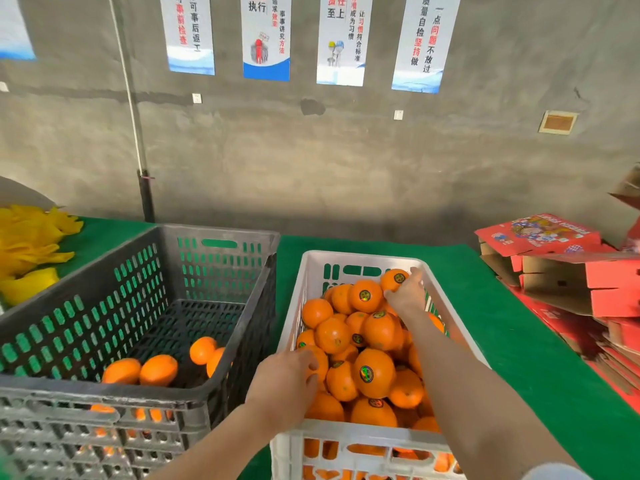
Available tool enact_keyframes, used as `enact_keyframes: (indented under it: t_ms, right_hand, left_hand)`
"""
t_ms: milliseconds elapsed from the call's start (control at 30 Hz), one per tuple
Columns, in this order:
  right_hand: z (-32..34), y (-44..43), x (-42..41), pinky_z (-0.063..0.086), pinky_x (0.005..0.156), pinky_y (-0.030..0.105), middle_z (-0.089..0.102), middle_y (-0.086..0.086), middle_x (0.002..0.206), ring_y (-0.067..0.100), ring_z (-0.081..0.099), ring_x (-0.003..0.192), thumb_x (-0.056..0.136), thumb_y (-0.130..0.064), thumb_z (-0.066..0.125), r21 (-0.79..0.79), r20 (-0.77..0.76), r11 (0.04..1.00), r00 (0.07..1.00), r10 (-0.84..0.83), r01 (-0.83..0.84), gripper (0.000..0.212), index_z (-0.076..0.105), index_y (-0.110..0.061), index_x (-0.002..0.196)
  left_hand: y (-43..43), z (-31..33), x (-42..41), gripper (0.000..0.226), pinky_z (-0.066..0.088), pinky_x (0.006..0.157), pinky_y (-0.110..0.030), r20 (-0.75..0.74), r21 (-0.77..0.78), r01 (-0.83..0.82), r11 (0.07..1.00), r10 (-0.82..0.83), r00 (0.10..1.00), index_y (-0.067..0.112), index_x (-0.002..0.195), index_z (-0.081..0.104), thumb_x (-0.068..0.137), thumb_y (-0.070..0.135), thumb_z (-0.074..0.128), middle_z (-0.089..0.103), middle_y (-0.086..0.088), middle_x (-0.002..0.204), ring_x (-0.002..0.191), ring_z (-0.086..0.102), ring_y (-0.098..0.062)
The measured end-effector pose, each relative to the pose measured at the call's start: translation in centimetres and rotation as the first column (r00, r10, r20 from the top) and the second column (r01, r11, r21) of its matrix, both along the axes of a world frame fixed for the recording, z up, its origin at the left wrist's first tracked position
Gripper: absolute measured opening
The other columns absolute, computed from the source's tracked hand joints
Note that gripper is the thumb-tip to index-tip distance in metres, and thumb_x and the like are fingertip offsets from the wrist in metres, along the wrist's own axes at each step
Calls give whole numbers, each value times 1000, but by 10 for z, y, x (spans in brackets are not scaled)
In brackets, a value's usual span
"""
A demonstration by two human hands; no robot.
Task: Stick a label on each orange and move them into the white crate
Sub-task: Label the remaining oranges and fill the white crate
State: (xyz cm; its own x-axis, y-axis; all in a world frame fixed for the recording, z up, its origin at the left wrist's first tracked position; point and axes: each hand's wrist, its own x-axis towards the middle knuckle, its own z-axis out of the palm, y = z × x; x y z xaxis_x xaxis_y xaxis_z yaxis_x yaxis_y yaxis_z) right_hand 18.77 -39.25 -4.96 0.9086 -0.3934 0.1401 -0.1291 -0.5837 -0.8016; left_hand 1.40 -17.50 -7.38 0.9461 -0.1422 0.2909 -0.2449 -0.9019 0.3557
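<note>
The white crate (360,259) is seen on the right of the green bench (502,341), heaped with oranges (374,372), many of which bear a round dark label (366,374) on top. Both grips are reached into it.

The right grip (406,293) is found at the far right corner of the heap. It is clamped on the far orange (393,279), with fingers curled round that fruit's right side. This orange lies on top of the pile, close to the crate's back wall, and a label is seen on it.

The left grip (289,377) is placed at the near left of the heap, just inside the crate's left wall. Its fingers are curled over the near orange (318,365), which is largely covered by them, so whether a label is carried cannot be told.

To the left, touching the white crate, a dark crate (221,233) is seen with a few plain oranges (158,370) lying on its floor. Yellow material (29,251) is piled at the bench's left edge, and red cartons (540,233) are stacked at the right. Posters (266,36) are hung on the grey wall behind.
</note>
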Motion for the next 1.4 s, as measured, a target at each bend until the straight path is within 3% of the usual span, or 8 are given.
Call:
enact_keyframes:
  t_ms: [167, 333, 567, 733, 867, 967, 1167, 1400]
  right_hand:
    - [-1, -14, -7, 46, 96, 44, 30, 14, 151, 35, 42, 129, 89, 1, 55, -66, -30, 989, 991, 133, -135, 82, 5, -21, 151]
    - [27, -7, -59, 45, 85, 25, 56, 13, 131, 29, 55, 116, 93, -1, 49, -151, 159, 972, 966, 204, -180, 39, 50, -7, 131]
    - [36, 26, -212, 51, 70, 16, 69, -9, 84, 7, 65, 79, 89, -9, 62, -34, 468, 795, 693, 548, -605, 13, 67, -21, 89]
    - [-36, 45, -274, 50, 76, 19, 70, -4, 98, 2, 61, 85, 90, -21, 61, -59, -152, 452, 455, 877, -890, 18, 71, -11, 101]
    - [-115, 56, -278, 27, 109, 30, 43, 7, 143, 21, 37, 132, 90, -38, 60, -186, -624, 224, 291, 725, -957, 58, 44, -12, 139]
    - [-147, 70, -280, 24, 109, 43, 46, 11, 129, 28, 38, 126, 79, -48, 65, -292, -732, 117, 301, 611, -949, 73, 40, -13, 138]
    - [-160, 70, -279, 36, 86, 32, 56, 9, 106, 28, 50, 102, 89, -28, 56, -410, -560, 282, 483, 672, -867, 29, 58, -7, 108]
    - [-116, 46, -274, 43, 83, 15, 61, -17, 105, 7, 55, 102, 90, -22, 62, 89, -268, 656, 616, 741, -750, 22, 62, -28, 111]
  left_hand:
    - [0, 3, 0, 22, 41, 69, -17, -3, -17, -5, 1000, 4, 1000, 33, 113, 59, 94, 38, 47, 63, 12, 89, 77, 53, -5]
    - [0, 8, -3, 21, 50, 75, -24, -12, -27, -15, 1000, 15, 1000, 28, 109, 61, 95, 34, 48, 66, 8, 91, 81, 59, -10]
    - [-2, 10, -14, 21, 41, 61, -27, 70, -61, -30, 998, 34, 997, 15, 93, 64, 96, 22, 44, 60, 0, 76, 69, 54, -15]
    - [4, -7, -47, 14, 42, 78, -30, 185, -280, 57, 958, -5, 983, 2, 93, 66, 94, 8, 53, 64, -10, 89, 87, 56, -23]
    - [17, -37, -95, 34, 34, 109, -31, 282, -319, 144, 937, -51, 958, 0, 124, 56, 90, -1, 58, 52, -13, 129, 125, 46, -23]
    - [30, -66, -129, 45, 28, 112, -21, 228, -351, 110, 930, -29, 973, 1, 128, 51, 85, -6, 60, 42, -9, 137, 131, 38, -16]
    - [44, -118, -175, 30, 44, 72, -5, -426, -478, -311, 822, 94, 900, 16, 118, 57, 89, 9, 62, 61, 4, 105, 98, 61, -11]
    - [31, -115, -179, 26, 52, 81, -33, -797, -573, -650, 500, -154, 584, 5, 105, 68, 86, 23, 69, 72, -9, 97, 88, 64, -20]
